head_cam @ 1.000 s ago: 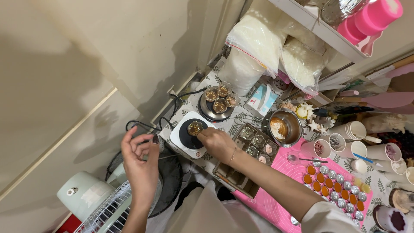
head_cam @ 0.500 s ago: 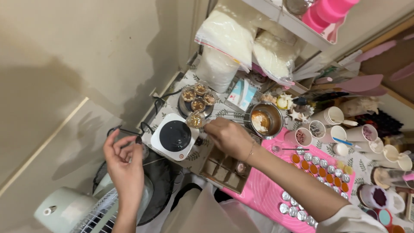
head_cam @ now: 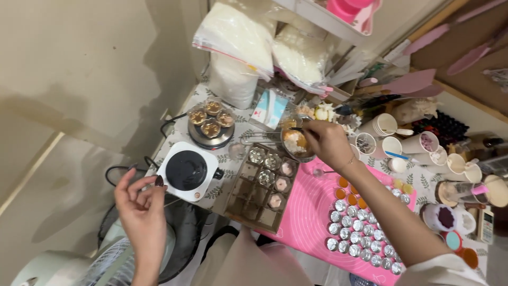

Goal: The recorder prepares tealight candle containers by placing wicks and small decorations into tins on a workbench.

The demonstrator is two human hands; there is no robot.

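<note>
Presently we list, item by item. Our right hand (head_cam: 328,142) is stretched far over the metal saucepan (head_cam: 294,142), fingers pinched on a thin dark stick-like tool whose tip lies above the pale and orange contents; what the tool is we cannot tell. Our left hand (head_cam: 138,204) hangs near and left, off the table edge, fingers loosely curled with thumb and forefinger close together; whether they pinch anything we cannot tell.

Just right of that hand: a small white hot plate (head_cam: 186,170) with a bare black top. Far of it: a round metal warmer (head_cam: 211,127) bearing four little glass cups of amber fill. Between hot plate and pink silicone mat (head_cam: 309,209): a brown compartment tray (head_cam: 259,185) with several small clear moulds in its far cells. On the mat: rows of small foil cups (head_cam: 354,235), some orange-filled at the far end. Right of the saucepan: paper cups (head_cam: 418,143) with mixed contents. Far, against the wall: clear bags of white flakes (head_cam: 238,39). Near left, below the table: a pale green fan (head_cam: 79,265).
</note>
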